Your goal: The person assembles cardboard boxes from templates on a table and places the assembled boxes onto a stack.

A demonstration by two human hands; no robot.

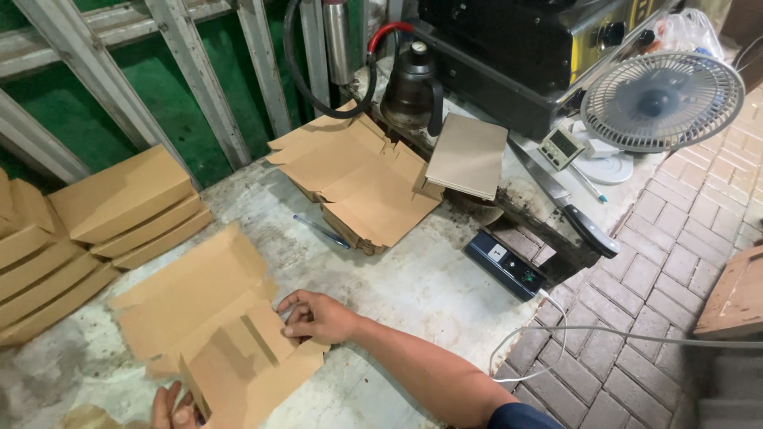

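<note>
1. Brown cardboard, a half-folded box (214, 334), lies on the worn grey worktop (413, 286) directly under both hands.
2. Right hand (316, 316) rests on the box's right edge, fingers curled and pressing a flap down, not closed around it.
3. Left hand (175, 407) shows only at the bottom edge of the view; its fingertips touch the box's near flap, and how far it is open cannot be told.
4. One blue pen (322, 230) lies just beyond the box.
5. One pile of flat box blanks (358, 183) sits past the pen, with one folded box (467, 155) leaning at its right.
6. Finished boxes stand in two stacks at left: three in the nearer stack (131, 206), about five in the outer stack (32, 270).
7. Farther right: one black power strip (505, 264), one long knife (564, 202), one white fan (661, 101), one small timer (561, 145).
</note>
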